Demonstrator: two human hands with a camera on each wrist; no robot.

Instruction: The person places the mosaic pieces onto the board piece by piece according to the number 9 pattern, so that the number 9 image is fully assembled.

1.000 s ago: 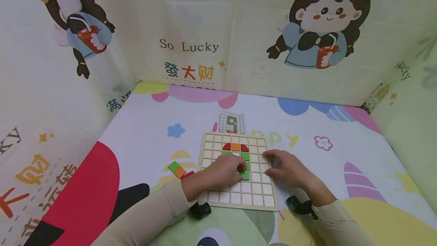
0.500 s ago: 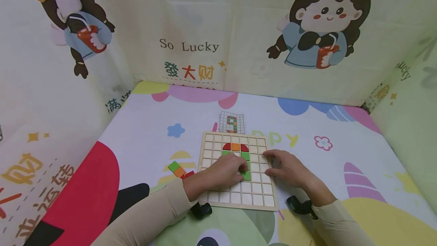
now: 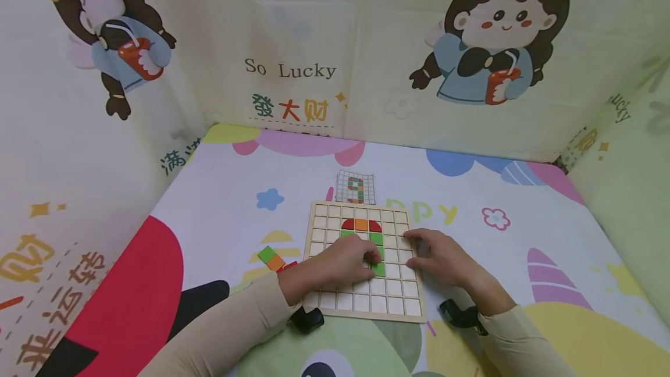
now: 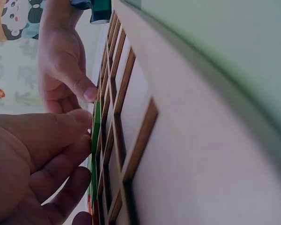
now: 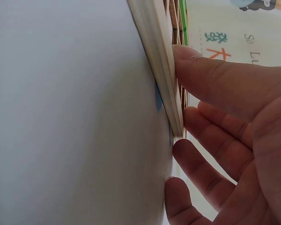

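A wooden grid board (image 3: 366,317) lies on the table. Red quarter-round tiles (image 3: 374,226) flank an orange square tile (image 3: 361,224) near its far side, with green squares below them. My left hand (image 3: 342,262) reaches over the board, thumb and index finger at the edges of the lowest visible green tile (image 3: 378,270). Up close in the left wrist view, those fingertips touch that green tile (image 4: 96,119). My right hand (image 3: 445,258) rests at the board's right edge. Its thumb (image 5: 196,63) touches the wooden frame (image 5: 154,51), fingers loosely bent. The left hand covers several cells.
Left of the board lie loose tiles: a green one (image 3: 266,253), an orange one (image 3: 275,262) and red ones (image 3: 289,265), partly behind the left forearm. A card with a gridded colour pattern (image 3: 356,188) lies just beyond the board. Printed cloth walls (image 3: 366,45) surround the table.
The lowest green tile under my left fingertips has shifted very slightly to the right. My right hand and the board stay in place.
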